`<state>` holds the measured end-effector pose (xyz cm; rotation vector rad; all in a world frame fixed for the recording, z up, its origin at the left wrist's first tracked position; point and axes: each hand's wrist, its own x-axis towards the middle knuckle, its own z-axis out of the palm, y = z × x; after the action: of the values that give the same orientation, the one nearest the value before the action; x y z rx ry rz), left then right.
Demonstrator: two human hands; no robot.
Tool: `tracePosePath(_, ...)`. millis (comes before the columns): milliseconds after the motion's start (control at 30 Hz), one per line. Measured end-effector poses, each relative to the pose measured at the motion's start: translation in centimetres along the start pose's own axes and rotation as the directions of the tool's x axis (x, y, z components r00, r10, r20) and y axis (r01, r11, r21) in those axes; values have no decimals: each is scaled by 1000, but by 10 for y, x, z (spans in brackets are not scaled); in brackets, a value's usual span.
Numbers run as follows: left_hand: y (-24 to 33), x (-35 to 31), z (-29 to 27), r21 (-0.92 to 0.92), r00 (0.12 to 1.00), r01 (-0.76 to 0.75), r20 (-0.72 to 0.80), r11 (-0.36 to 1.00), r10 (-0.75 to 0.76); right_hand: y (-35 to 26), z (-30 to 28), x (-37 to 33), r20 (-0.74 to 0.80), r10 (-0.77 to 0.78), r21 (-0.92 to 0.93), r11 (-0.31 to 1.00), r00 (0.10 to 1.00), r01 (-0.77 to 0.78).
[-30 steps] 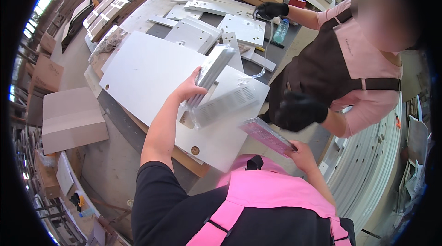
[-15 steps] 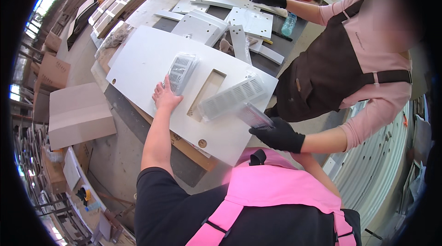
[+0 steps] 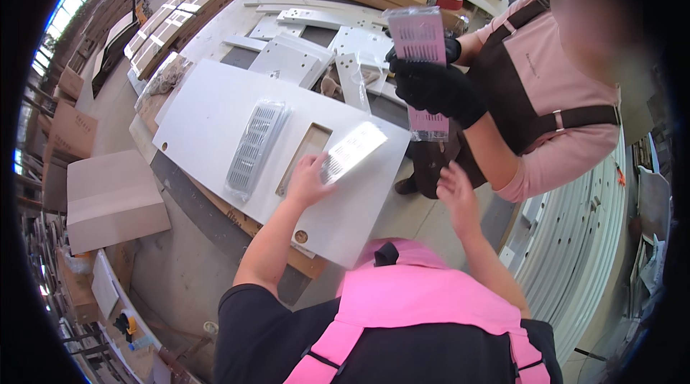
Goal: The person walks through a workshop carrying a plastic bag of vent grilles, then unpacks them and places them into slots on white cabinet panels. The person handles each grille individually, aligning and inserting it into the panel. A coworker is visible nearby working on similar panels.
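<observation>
Shiny grille (image 3: pixel 357 149): long axis slanting toward upper right
Left hand (image 3: pixel 310 181): gripping its lower-left end
Right hand (image 3: pixel 458 198): empty, loosely spread

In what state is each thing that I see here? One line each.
White rectangular panel, lying flat, its rectangular cut-out partly hidden.
Grey slotted rectangular vent, plastic-wrapped, flat on the panel.
Shiny silver slotted vent, held at its end by the bare left hand.
Bare right hand, open, empty.
Pink slotted rectangular plate, in clear wrap, held up by a co-worker's black-gloved hand.
</observation>
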<state>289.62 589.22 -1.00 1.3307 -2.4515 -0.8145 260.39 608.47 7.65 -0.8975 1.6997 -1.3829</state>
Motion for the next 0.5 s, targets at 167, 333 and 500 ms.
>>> tracePosePath(167, 6, -20, -8, -563, 956, 220, -37, 797, -289, 17, -22, -18, 93, 256, -52, 966, 962, -252)
tracePosePath(333, 35, -38, -4, -999, 953, 46, 35, 27, -300, 16, -25, -18, 208, 393, -74, 920, 896, -386)
tracePosePath(500, 18, -29, -29, -760, 849, -99, -401, 642, -344, 14, -22, -17, 340, 395, -145, 919, 853, -368)
